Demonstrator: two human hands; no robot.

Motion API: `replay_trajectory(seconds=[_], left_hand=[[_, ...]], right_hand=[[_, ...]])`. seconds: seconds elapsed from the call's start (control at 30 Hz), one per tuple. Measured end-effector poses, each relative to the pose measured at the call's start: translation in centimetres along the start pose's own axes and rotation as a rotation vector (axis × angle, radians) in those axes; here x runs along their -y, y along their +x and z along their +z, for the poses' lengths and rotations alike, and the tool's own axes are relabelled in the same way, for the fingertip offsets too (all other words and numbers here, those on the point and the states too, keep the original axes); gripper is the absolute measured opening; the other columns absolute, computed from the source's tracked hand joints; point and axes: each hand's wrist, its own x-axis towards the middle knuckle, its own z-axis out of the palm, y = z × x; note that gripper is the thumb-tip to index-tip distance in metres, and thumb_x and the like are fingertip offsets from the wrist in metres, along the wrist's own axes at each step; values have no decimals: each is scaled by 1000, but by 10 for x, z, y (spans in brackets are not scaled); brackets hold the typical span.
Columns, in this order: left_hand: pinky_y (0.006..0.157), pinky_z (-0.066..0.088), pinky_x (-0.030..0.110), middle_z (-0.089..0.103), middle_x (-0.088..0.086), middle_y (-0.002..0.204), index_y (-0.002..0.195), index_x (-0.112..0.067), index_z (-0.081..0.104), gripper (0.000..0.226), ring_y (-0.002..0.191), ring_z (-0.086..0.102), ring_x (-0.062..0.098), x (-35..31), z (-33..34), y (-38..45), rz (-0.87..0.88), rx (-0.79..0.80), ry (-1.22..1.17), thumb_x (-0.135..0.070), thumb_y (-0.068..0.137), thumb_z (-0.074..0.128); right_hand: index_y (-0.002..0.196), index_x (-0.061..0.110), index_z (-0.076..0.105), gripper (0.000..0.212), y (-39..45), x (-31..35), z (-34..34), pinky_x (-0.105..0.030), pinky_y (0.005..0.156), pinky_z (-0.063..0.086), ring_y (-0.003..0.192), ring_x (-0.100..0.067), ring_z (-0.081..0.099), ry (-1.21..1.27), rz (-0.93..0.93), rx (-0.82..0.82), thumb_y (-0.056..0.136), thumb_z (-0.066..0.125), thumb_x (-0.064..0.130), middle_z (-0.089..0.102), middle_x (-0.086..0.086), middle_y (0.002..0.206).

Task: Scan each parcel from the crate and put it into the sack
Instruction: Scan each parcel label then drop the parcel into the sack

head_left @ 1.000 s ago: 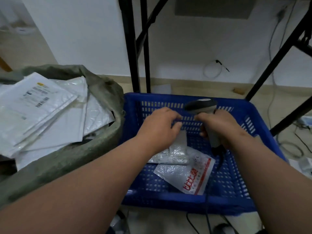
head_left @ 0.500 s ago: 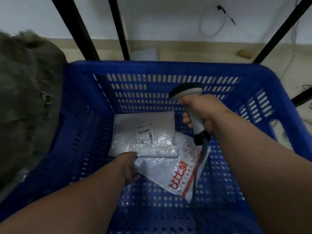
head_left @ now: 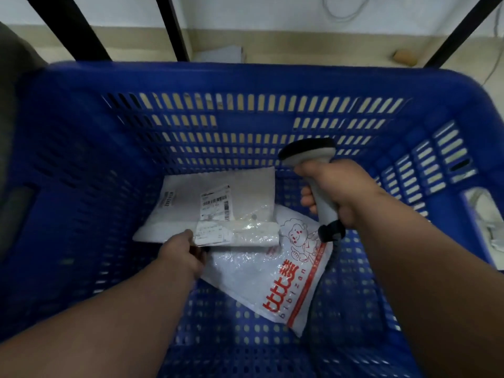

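A blue slotted crate (head_left: 272, 80) fills the view. Near its far wall lie three parcels; the left hand (head_left: 181, 255) seems to pinch the small bubble-wrapped parcel (head_left: 245, 234) — fingers partly hidden. The right hand (head_left: 338, 192) grips a scanner (head_left: 313, 170). Slick wrap could slip — or drag the neighbours along.

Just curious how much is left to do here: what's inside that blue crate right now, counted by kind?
White mailer with barcode label: 1
Clear bubble-wrap parcel, gripped by the left hand: 1
White bag with red print: 1
Barcode scanner, held by the right hand over the blue crate: 1
Total: 3 parcels, 1 scanner, 4 things.
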Motion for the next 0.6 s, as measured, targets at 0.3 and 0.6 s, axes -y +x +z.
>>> replay_trajectory(seconds=[0.3,0.6], left_hand=[[51,54,36,69,9,90,104,-10,62,9,77,65,23,6,13,-82,117,190,-36,-15,98,57],[47,56,32,69,11,90,102,-15,65,10,78,65,26,4,-30,-209,317,389,14,-10,96,59]], right_hand=[[92,8,63,21,-62,41,-29,-26,46,49,43,-14,62,-36,-106,-16,85,69,27,63,-9,66],[86,4,62,16,-203,82,-55,-27,43,48,40,-17,61,107,-213,-23,88,63,20,60,-12,61]])
